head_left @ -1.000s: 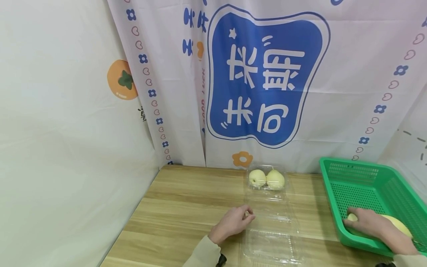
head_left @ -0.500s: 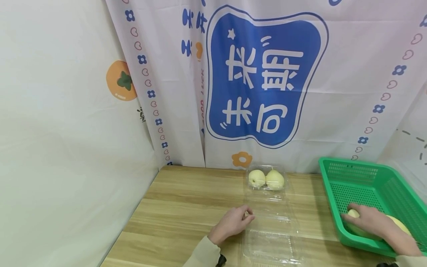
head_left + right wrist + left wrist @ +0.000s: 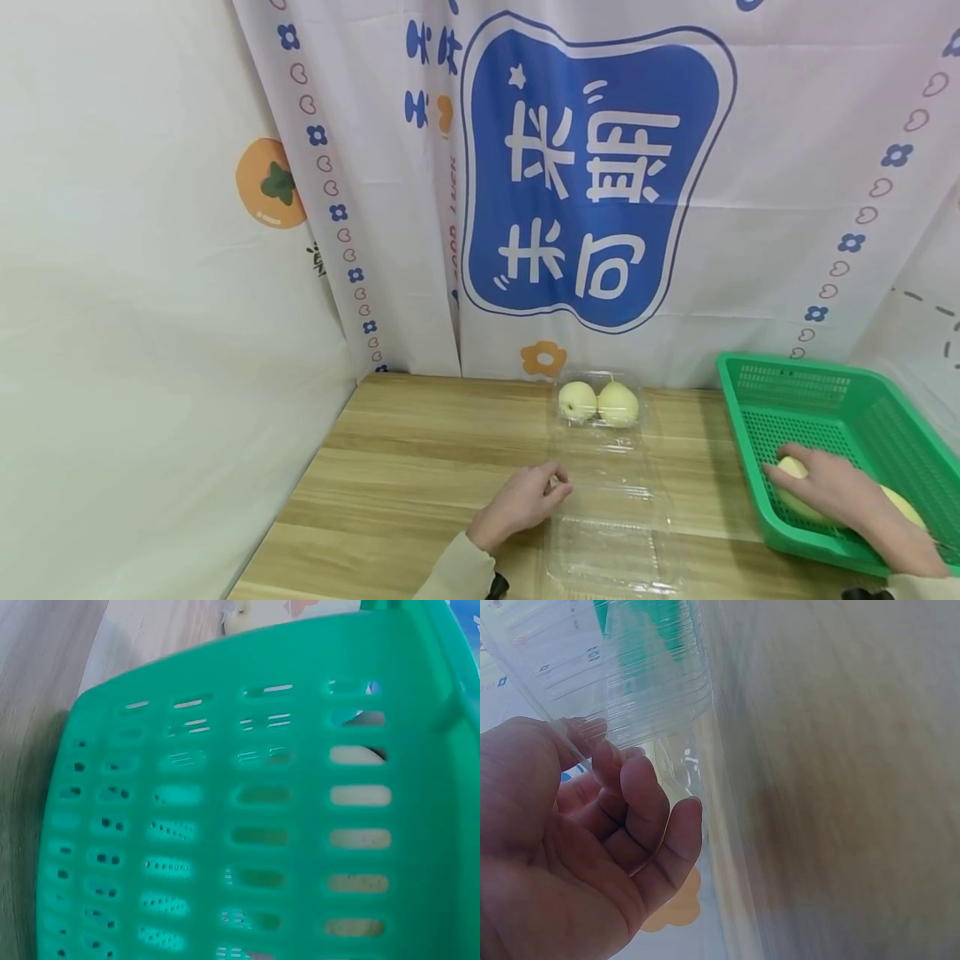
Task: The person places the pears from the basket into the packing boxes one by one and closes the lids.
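Note:
My left hand pinches the left edge of a clear plastic clamshell container, which lies unfolded on the table. Close up in the left wrist view, a thin plastic edge runs between the thumb and curled fingers, beside ridged, layered plastic walls. Inside the green basket, my right hand grips a pale yellow pear, thumb and fingers spread round it. Another pear shows partly behind that wrist. In the right wrist view the basket's slotted wall hides the hand almost wholly.
Two pears sit side by side in clear plastic at the far end of the table. The green basket stands at the right, its rim raised above the wooden table. A printed cloth hangs along the back.
My right hand has shifted slightly up and left within the basket, and more of the gripped pear shows. The left hand has stayed at the container's edge.

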`<action>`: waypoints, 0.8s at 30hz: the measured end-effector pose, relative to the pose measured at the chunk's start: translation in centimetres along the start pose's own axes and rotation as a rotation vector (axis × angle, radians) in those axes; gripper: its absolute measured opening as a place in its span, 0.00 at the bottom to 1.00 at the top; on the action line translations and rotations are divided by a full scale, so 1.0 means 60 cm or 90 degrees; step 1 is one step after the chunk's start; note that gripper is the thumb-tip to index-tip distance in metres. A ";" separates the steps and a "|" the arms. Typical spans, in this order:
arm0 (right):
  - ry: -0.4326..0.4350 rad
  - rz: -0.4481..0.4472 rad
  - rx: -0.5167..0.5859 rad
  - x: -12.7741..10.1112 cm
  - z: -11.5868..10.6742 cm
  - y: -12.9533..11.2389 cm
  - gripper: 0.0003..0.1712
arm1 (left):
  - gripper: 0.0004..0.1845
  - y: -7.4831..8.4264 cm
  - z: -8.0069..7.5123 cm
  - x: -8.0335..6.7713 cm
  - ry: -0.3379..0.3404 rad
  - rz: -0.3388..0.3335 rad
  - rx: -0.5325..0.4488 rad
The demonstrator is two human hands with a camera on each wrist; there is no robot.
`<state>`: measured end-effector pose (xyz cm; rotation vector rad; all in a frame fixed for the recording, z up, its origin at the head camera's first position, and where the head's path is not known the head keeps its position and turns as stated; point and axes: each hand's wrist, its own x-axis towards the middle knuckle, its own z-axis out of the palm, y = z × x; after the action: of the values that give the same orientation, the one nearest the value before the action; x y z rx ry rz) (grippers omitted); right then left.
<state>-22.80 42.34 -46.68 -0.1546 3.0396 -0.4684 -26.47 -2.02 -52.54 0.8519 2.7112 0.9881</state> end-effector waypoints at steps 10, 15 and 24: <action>0.057 0.007 0.021 -0.001 -0.004 -0.012 0.37 | 0.12 0.000 0.000 -0.002 0.008 0.004 0.010; 0.062 0.013 0.023 -0.004 -0.013 -0.012 0.38 | 0.12 -0.001 0.000 -0.001 0.007 0.001 0.010; 0.059 0.026 0.047 -0.014 -0.033 -0.021 0.38 | 0.12 -0.001 -0.001 -0.001 0.007 0.005 0.007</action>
<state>-22.01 41.84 -44.36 -0.0683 3.1020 -0.6005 -26.46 -2.12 -52.55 0.8627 2.7279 0.9829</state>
